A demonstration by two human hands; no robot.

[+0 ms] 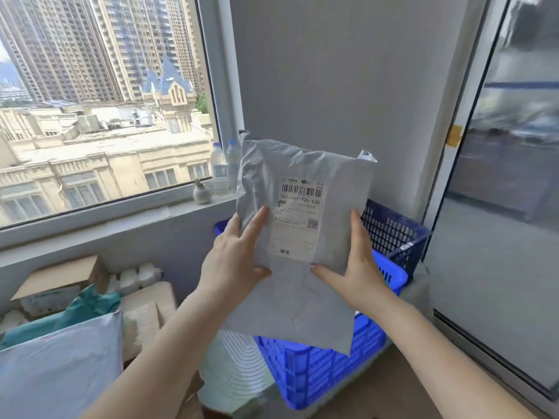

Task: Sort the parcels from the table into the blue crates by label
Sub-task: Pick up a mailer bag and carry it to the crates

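Both my hands, left (234, 261) and right (360, 267), gripping the grey parcel (298, 237) upright by its side edges, label (298, 216) facing me, blue crates (390, 261) behind it

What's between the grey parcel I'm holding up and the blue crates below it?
Nothing visible. Left hand and right hand hold the grey parcel directly above the blue crates; only open air separates them.

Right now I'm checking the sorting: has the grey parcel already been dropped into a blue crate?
No, both hands, left and right, hold the grey parcel up above the blue crate.
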